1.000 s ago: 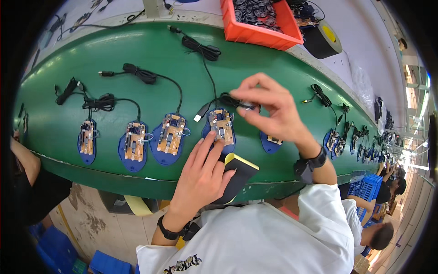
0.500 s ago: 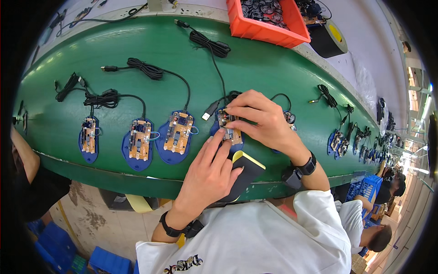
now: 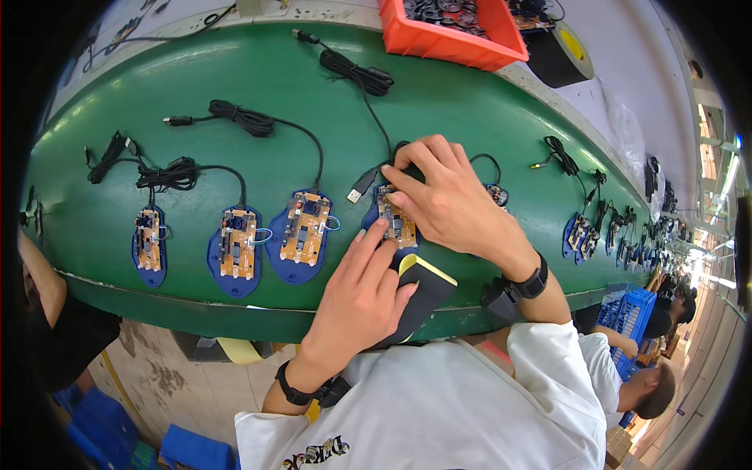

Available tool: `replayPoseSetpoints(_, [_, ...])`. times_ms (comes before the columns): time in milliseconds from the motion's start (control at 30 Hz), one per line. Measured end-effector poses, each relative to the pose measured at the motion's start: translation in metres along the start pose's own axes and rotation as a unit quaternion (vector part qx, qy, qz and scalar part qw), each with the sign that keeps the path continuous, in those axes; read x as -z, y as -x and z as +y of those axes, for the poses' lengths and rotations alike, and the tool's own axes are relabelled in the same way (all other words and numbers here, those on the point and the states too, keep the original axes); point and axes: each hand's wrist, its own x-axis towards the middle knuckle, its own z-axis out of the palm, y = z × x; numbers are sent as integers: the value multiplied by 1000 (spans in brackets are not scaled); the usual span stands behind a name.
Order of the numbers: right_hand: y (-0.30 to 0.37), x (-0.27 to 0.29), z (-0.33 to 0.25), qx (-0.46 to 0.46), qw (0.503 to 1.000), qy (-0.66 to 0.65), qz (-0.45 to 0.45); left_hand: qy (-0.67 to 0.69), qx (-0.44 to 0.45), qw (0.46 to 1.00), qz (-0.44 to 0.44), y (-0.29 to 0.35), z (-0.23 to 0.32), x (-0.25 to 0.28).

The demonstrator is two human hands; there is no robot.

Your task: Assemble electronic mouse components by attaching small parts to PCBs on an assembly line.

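In front of me lies a blue mouse base (image 3: 403,253) carrying a brown circuit board (image 3: 405,230). My left hand (image 3: 359,304) rests its outstretched fingertips on the board's near left side. Between its thumb and palm it keeps a black sheet with yellow backing (image 3: 424,296). My right hand (image 3: 456,205) is over the far end of the board, thumb and forefinger pinched close to where the cable comes in; what lies between them is hidden. A USB plug (image 3: 363,186) on a black cable lies just left of these fingers.
Left of my hands, several similar mouse bases (image 3: 294,271) with boards and coiled cables (image 3: 243,117) lie on the green belt (image 3: 157,94). More stretch away on the right. Beyond the belt are a red bin (image 3: 454,45) of dark parts and a black tape roll (image 3: 560,59). Other people sit on both sides.
My right forefinger has shifted to the far left corner of the board, by the cable, and the right hand uncovers more of the board. My left hand stays nearly in place.
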Motion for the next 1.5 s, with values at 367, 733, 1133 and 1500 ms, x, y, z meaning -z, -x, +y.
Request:
replayPoseSetpoints(367, [37, 1, -46, -67, 878, -457, 126, 219, 183, 949, 132, 14, -5, 68])
replayPoseSetpoints(733, [44, -1, -63, -34, 877, -434, 202, 214, 231, 945, 90, 15, 16, 77])
replayPoseSetpoints(1133, [41, -13, -58, -83, 841, -470, 255, 154, 263, 947, 100, -4, 9, 72])
replayPoseSetpoints(1500, [34, 18, -21, -186, 777, -477, 367, 207, 196, 957, -54, 5, -5, 74])
